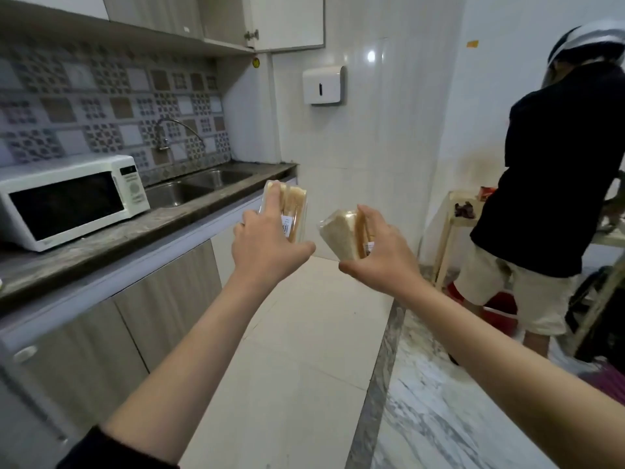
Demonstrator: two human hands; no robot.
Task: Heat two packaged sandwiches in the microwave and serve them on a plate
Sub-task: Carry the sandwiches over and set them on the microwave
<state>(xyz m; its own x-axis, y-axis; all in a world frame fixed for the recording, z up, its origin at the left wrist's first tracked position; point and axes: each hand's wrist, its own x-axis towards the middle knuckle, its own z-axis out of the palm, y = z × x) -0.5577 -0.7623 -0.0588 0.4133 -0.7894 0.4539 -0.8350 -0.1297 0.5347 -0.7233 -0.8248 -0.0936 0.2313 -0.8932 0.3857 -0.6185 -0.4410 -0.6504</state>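
Head view: left hand (267, 245) grips one sandwich (293, 211), right hand (378, 252) grips another (340, 235), each partly hidden by fingers. Left of the hands, a microwave (67, 201) sits shut on the surface (101, 242).

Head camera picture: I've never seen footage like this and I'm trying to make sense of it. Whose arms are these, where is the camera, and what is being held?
The camera sits on a person's head, looking forward and down, so the two arms are the wearer's own. The left hand holds one packaged sandwich; the right hand holds a second packaged sandwich. Both are held in the air above the floor, still wrapped. On the counter at left stands a white microwave, door closed, with a double sink beyond it. Another person stands at right, back turned. No plate is visible.
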